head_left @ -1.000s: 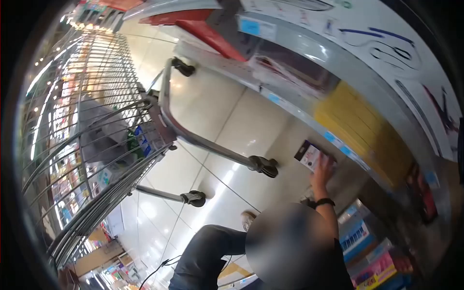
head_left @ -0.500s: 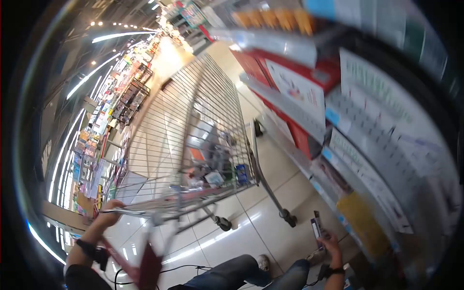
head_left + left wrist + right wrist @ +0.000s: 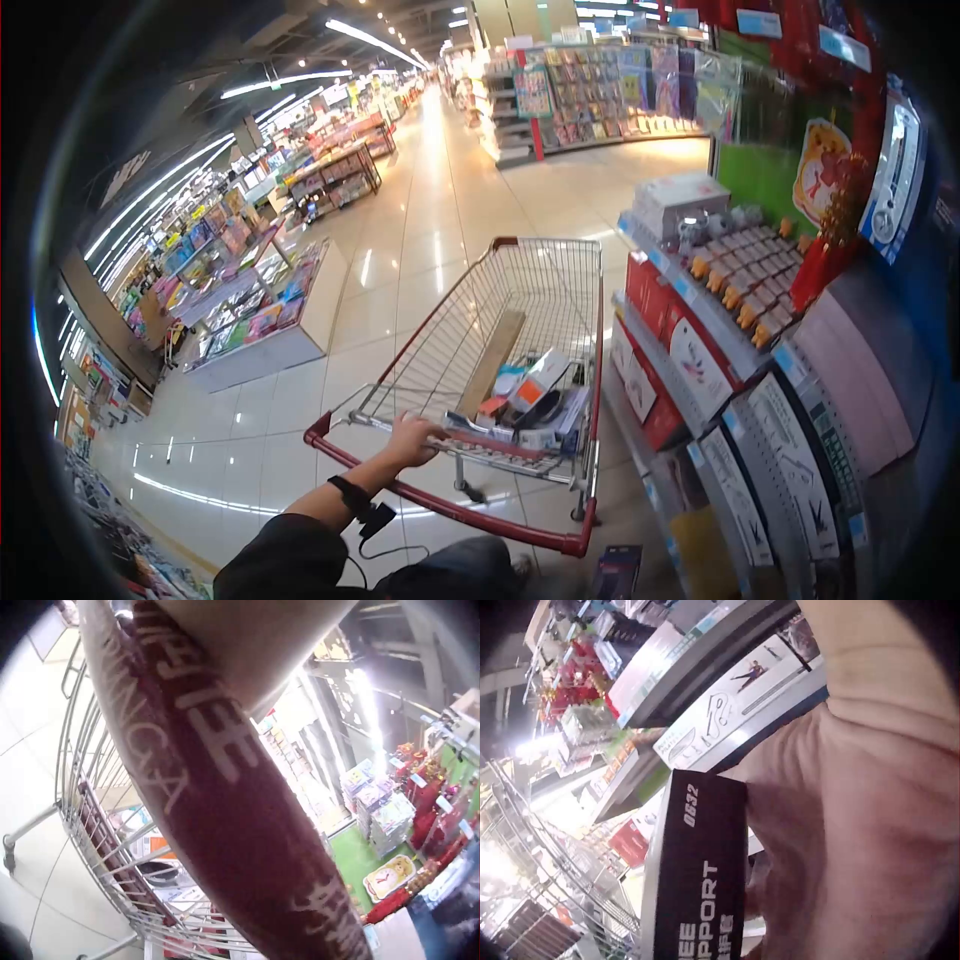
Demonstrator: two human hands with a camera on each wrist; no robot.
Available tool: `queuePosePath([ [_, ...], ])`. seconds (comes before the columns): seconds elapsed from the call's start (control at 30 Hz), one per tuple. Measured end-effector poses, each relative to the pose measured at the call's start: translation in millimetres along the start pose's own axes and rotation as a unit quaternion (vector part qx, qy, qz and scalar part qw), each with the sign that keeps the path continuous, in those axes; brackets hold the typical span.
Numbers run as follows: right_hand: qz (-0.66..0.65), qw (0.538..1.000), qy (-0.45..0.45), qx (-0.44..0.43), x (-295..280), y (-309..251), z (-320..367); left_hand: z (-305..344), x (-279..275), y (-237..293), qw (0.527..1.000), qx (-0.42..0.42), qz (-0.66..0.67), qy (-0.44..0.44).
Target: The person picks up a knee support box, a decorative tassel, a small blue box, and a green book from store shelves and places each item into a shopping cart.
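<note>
Bright shop aisle, glossy tiled floor under long ceiling lights. Low on the right, a black box with white lettering, clasped upright in the right grip, fingers wrapped round its side, probably to carry it clear of the shelves; in the head view only a dark corner at the bottom edge. Left grip closed over the back rim of the trolley, forearm laid across the red handle, seemingly to steady it one-handed. Inside the basket, a wooden board leaning lengthwise and a heap of mixed cartons at the near end. Hard against the trolley's right side, shelving packed with boxed goods. Between box and basket, the handle and the raised rear rim. Well apart on the left, a low display island.
</note>
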State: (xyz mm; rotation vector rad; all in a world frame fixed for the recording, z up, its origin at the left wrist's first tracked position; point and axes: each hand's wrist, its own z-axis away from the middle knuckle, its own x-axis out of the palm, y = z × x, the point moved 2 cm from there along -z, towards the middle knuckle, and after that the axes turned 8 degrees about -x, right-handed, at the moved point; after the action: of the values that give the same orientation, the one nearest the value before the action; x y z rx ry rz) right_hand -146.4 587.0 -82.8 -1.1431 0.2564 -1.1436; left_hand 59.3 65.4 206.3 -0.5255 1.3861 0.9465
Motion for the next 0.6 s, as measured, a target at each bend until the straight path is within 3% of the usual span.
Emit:
queuePosePath([
  [0.03,-0.045,0.999,0.003,0.025,8.4,-17.8,2.8,-3.6,-1.6,-2.1,1.0,0.004,-0.027,0.006],
  [0.07,-0.233,0.958,0.066,0.153,-0.3,-13.0,-3.1,-8.4,-3.9,-3.5,0.998,0.008,-0.053,0.017],
  [0.1,-0.406,0.862,0.124,0.277,1.3,-13.7,-0.3,-4.9,-3.3,-10.1,0.999,0.005,-0.05,0.016],
  [0.13,-0.401,0.865,0.122,0.276,6.3,-15.0,1.9,-4.4,-2.2,-16.7,0.997,0.009,-0.072,0.017],
  [0.17,-0.259,0.951,0.101,0.136,10.2,-22.7,5.7,-9.1,-3.0,-19.6,0.995,0.013,-0.098,0.009],
  [0.2,-0.105,0.991,0.077,-0.009,30.2,-47.3,23.2,-9.9,-2.2,-27.9,0.995,0.015,-0.097,0.0],
  [0.27,-0.314,0.942,0.081,0.086,77.1,-124.4,37.0,-18.9,6.7,-49.6,0.994,-0.006,-0.099,-0.035],
  [0.33,-0.365,0.927,0.054,0.068,67.7,-135.5,28.8,-21.9,11.5,-63.7,0.994,-0.003,-0.106,0.01],
  [0.37,-0.087,0.99,0.017,-0.114,4.9,-86.6,4.7,-28.1,20.1,-78.7,0.996,0.012,-0.091,0.018],
  [0.43,-0.294,0.955,-0.006,-0.022,34.0,-162.2,5.5,-21.9,3.0,-64.7,0.997,0.017,-0.066,0.017],
  [0.5,-0.299,0.947,-0.112,-0.021,93.8,-242.8,-0.5,-24.7,9.3,-78.8,0.996,0.054,-0.016,0.064],
  [0.6,-0.28,0.91,-0.306,0.014,183.3,-316.3,-18.8,-23.8,2.7,-73.4,0.998,0.035,-0.036,0.045],
])
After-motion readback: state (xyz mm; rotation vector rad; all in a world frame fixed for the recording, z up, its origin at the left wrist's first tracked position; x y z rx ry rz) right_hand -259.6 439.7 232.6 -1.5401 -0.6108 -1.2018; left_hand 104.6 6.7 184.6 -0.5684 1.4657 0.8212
